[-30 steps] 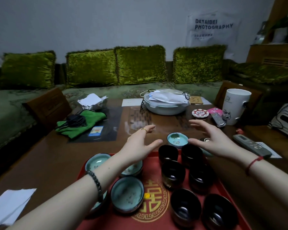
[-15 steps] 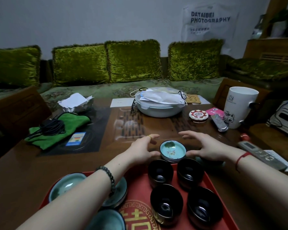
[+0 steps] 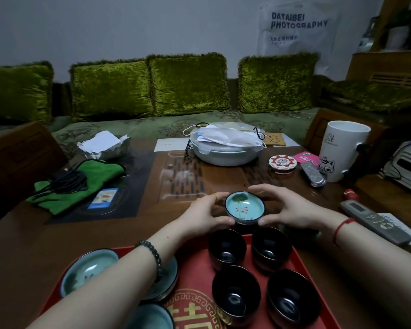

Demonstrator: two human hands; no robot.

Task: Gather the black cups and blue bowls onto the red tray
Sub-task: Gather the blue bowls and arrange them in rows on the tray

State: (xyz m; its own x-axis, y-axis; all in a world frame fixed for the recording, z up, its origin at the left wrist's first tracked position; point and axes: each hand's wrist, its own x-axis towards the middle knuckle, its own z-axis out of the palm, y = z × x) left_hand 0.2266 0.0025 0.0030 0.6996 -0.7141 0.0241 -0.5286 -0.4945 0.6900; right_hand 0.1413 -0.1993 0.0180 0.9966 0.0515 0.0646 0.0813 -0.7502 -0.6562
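- The blue bowl (image 3: 244, 208) sits between my two hands on the wooden table (image 3: 133, 224), just beyond the far edge of the red tray (image 3: 195, 269); I cannot tell whether it has left the surface.
- My left hand (image 3: 203, 216) curves around its left side, thumb at the near rim and index fingertip at the far rim; my right hand (image 3: 287, 210) mirrors it. Both are half-closed and cupped on the bowl rather than clamped tight.
- To do this step well, I judge I should press evenly from both sides, lift straight up, and carry it high enough to pass the black cups (image 3: 249, 248) standing just nearer than my thumbs.
- An open patch of tray lies under my left wrist, beside those cups; that looks the safest landing.
- The bowl is small and round, dark outside, glossy pale turquoise inside with a green leaf and a pinkish flower painted in it. It looks glazed, so probably slippery.
- More bowls (image 3: 88, 273) already rest on the tray beneath my left forearm.
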